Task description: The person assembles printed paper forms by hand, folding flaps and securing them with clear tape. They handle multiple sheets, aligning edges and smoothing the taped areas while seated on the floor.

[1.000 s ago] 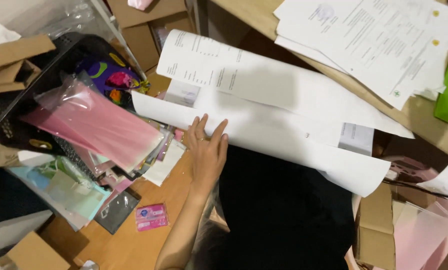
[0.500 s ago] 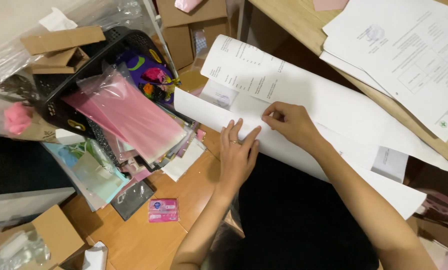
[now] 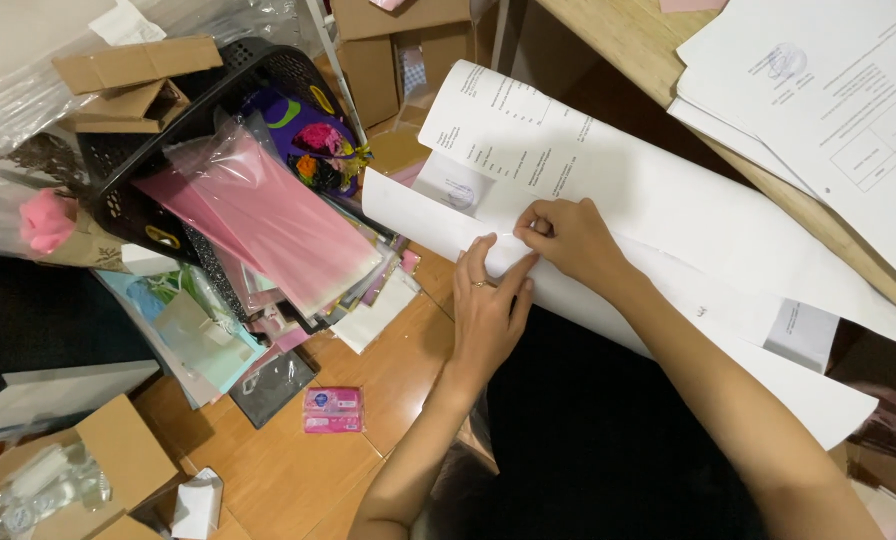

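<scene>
Both our hands on the big white paper sheet: left hand flat, fingers spread, pressing its near edge; right hand just beyond, fingertips pinching a fold. Sheet's long axis runs left-to-right, slanting twd us

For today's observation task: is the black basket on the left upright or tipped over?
Tipped. The black basket lies on its side, pink plastic sleeves spilling out towards the wooden floor.

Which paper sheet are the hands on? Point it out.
The big white sheet curling across the lap, pressed by the left hand and right hand. The other printed sheets lie untouched on the wooden desk.
</scene>
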